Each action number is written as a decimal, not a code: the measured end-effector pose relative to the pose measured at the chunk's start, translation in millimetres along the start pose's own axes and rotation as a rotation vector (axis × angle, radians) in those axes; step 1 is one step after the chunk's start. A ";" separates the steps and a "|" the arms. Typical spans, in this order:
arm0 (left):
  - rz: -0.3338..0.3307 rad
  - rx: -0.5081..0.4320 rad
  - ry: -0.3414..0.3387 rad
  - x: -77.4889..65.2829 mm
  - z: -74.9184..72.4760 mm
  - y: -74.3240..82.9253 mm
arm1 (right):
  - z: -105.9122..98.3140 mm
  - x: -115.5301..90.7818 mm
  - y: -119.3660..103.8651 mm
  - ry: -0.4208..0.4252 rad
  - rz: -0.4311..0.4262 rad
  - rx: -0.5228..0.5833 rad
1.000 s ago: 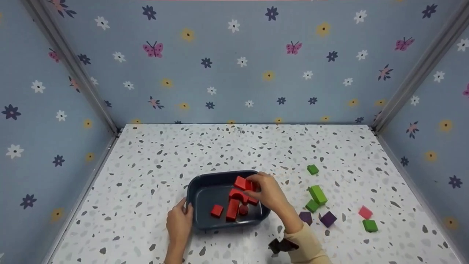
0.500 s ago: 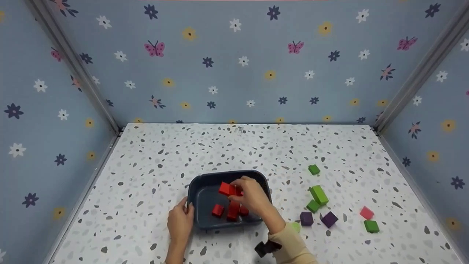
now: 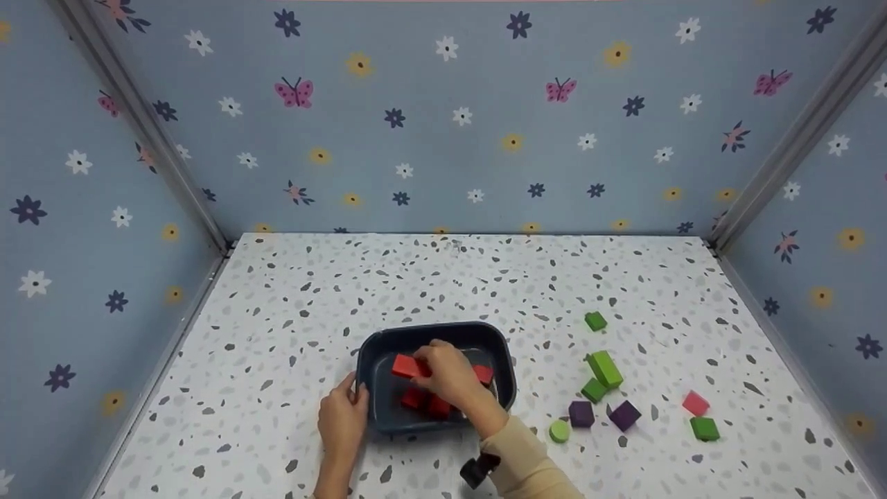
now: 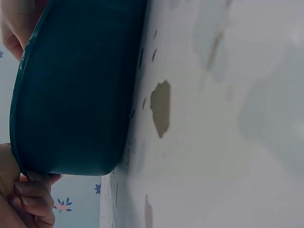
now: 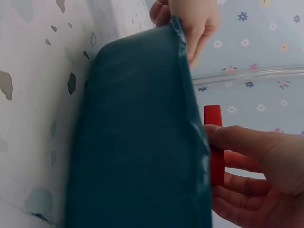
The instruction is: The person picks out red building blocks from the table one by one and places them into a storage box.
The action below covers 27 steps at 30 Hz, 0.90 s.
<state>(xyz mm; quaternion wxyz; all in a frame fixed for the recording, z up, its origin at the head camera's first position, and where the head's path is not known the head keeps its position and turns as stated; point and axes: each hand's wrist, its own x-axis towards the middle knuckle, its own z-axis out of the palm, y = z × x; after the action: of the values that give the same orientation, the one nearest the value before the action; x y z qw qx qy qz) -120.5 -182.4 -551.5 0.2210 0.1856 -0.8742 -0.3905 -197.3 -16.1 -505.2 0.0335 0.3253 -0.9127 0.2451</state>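
Note:
A dark blue rectangular tub stands on the speckled table. At its left end my left hand holds the rim, thumb and fingers on either side of the wall in the left wrist view. Over the tub's interior, my right hand pinches a red block between thumb and fingers. The right wrist view shows this long red block beyond the tub's rim. Inside the tub lie other red pieces, among them a red cube and a red block; the right hand partly covers several of them.
To the right of the tub lie a light green cylinder, two purple cubes and several green blocks. Farther right, a pink block sits beside a green block. Flower-patterned panels enclose the table's back and sides.
My right hand has moved left across the tub with the red block, from its right end toward the middle. The light green cylinder has come out from behind the sleeve. My left hand stays put.

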 end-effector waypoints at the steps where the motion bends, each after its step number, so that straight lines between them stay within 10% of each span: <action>1: 0.001 0.001 0.001 0.0 0.1 0.2 | 2.0 0.9 -0.5 -0.005 0.004 -0.006; 27: 0.008 0.008 0.007 1.1 0.7 0.7 | 35.0 11.7 -1.2 -0.103 0.088 -0.246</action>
<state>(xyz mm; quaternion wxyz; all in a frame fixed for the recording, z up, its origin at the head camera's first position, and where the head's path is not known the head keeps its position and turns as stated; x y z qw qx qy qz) -121.9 -182.1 -551.1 0.2250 0.1844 -0.8758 -0.3852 -202.3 -40.1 -532.8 0.0155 0.2903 -0.9498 0.1157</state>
